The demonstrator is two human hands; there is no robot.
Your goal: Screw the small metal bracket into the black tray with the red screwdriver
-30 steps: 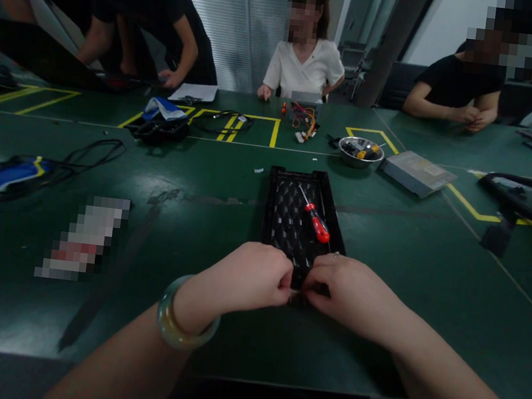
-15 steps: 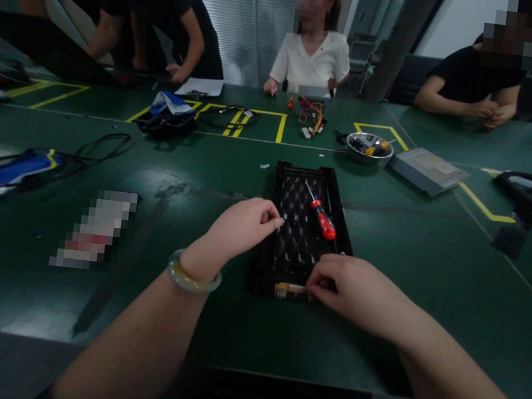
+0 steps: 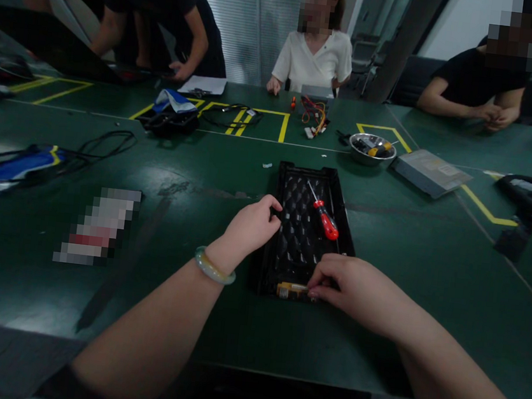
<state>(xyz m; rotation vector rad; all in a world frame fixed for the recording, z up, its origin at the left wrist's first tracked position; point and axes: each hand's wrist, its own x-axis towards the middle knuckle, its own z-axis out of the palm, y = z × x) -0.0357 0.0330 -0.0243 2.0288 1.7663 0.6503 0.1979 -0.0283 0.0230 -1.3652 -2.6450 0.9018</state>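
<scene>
Our left hand [image 3: 254,225], fingers parted, is beside the black tray [image 3: 308,168]; our right hand [image 3: 352,287] touches 1 yellow part [image 3: 291,287], grip unclear.

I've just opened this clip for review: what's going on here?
A person's right hand has its fingertips at the right end of a small yellow-and-black part at the near end of a black rectangular tray; whether it grips is unclear. The left hand is by the tray's left rim, thumb and forefinger apart. A red-and-black-handled metal screwdriver lies in the tray.
</scene>
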